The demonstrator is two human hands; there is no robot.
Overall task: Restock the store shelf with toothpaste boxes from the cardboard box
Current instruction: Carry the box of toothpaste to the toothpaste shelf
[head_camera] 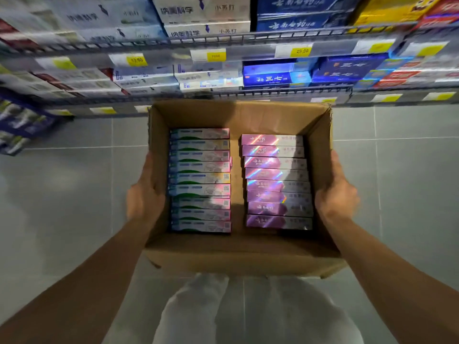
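I'm carrying the box between both hands, left hand and right hand clamping its sides, toothpaste inside between my fingers. Keeping it level while setting it down by the shelf.

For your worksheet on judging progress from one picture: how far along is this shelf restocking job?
Done: only the fetching; the cardboard box is at the store shelf. In hand: the left hand and right hand hold its sides off the floor. Left: everything else. Both rows, pink-and-white toothpaste boxes and purple toothpaste boxes, look full, none taken out.
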